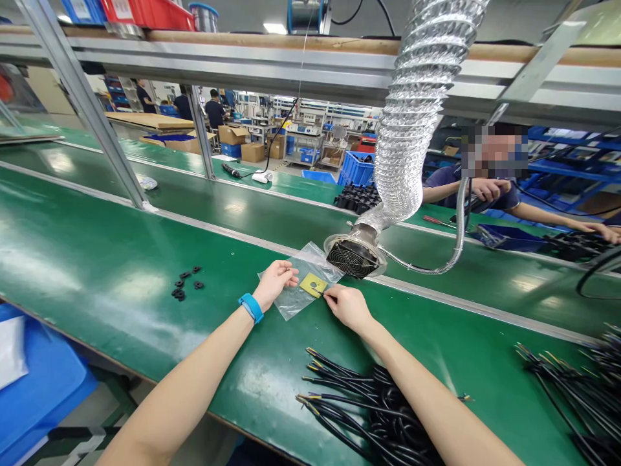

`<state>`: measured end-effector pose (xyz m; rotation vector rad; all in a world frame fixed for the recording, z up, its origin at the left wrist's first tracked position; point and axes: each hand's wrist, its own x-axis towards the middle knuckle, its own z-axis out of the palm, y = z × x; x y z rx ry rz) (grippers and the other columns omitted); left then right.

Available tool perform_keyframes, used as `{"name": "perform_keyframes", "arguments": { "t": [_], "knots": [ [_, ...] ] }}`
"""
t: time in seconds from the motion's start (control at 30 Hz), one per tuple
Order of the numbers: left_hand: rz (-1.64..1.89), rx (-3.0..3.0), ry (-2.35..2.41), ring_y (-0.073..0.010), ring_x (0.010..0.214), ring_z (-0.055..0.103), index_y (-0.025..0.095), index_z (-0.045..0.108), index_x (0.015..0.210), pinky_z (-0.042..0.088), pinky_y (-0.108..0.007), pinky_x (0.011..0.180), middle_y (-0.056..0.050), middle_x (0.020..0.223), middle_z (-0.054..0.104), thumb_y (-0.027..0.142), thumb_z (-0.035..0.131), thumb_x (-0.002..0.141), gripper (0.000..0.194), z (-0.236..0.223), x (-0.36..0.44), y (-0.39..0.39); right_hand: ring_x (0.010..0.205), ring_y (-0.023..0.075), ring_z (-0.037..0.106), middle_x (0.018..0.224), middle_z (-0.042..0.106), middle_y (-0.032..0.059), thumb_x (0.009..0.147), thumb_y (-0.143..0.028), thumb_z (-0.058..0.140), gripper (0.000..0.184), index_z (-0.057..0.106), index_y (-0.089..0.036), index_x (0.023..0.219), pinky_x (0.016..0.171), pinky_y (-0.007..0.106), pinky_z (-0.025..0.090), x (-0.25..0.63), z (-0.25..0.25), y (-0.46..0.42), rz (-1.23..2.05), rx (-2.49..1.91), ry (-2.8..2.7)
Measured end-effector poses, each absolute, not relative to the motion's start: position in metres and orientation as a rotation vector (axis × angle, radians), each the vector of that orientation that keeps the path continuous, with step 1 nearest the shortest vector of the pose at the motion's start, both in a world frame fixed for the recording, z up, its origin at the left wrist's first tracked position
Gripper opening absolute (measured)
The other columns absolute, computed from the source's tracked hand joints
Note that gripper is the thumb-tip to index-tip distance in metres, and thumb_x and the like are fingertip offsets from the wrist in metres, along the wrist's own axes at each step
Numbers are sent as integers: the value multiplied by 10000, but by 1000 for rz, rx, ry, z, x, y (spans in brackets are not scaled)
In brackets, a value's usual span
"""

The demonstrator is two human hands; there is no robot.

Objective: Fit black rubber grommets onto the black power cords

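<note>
A clear plastic bag (298,294) lies flat on the green bench (121,285) with a small yellow square pad (313,284) on it. My left hand (274,281), a blue band on its wrist, rests curled on the bag's left part. My right hand (345,305) pinches something thin and dark at the pad's right corner; I cannot name it.
A fume fan (353,257) on a silver duct (412,136) hangs just behind the bag. Several black rubber rings (185,285) lie to the left. Black cable bundles (359,408) lie near the front edge, more at the right (572,382). A person works across the bench at the right.
</note>
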<state>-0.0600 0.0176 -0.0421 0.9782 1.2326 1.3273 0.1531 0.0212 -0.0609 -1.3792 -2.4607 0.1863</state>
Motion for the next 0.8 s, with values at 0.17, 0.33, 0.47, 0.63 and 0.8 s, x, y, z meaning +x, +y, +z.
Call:
{"name": "perform_keyframes", "arguments": {
  "t": [0.17, 0.33, 0.47, 0.63, 0.8],
  "knots": [
    [1294, 949, 1103, -113, 682, 664, 107, 587, 907, 568, -268, 691, -95, 918, 704, 89, 719, 767, 193, -45, -60, 16, 769, 183, 671, 866, 738, 67, 897, -193, 506, 233, 726, -192, 820, 669, 253, 439, 156, -60, 19, 107, -1307, -2422],
    [1238, 854, 952, -148, 814, 700, 112, 644, 887, 545, -338, 914, -50, 871, 675, 68, 728, 768, 152, -45, -57, 12, 714, 176, 646, 826, 725, 50, 908, -284, 491, 246, 712, -193, 850, 653, 260, 450, 156, -56, 13, 322, -1151, -2093],
    [1137, 801, 822, -171, 835, 707, 108, 654, 922, 556, -337, 891, -68, 895, 692, 88, 748, 760, 189, -42, -55, 8, 716, 184, 642, 803, 718, 55, 915, -341, 469, 295, 708, -189, 832, 681, 276, 462, 150, -50, 8, 549, -1041, -2027],
    [1098, 812, 762, -175, 809, 708, 104, 667, 933, 576, -289, 785, -63, 893, 694, 134, 810, 709, 268, -40, -53, 5, 770, 210, 641, 858, 723, 70, 908, -405, 442, 353, 705, -178, 848, 720, 304, 470, 148, -48, 8, 751, -1068, -1961],
    [1091, 846, 711, -194, 852, 712, 108, 678, 915, 577, -293, 809, -76, 921, 710, 209, 869, 647, 344, -41, -51, 5, 658, 180, 569, 712, 664, 40, 901, -468, 429, 422, 679, -164, 748, 640, 277, 439, 149, -49, 10, 831, -1104, -1908]
  ]
}}
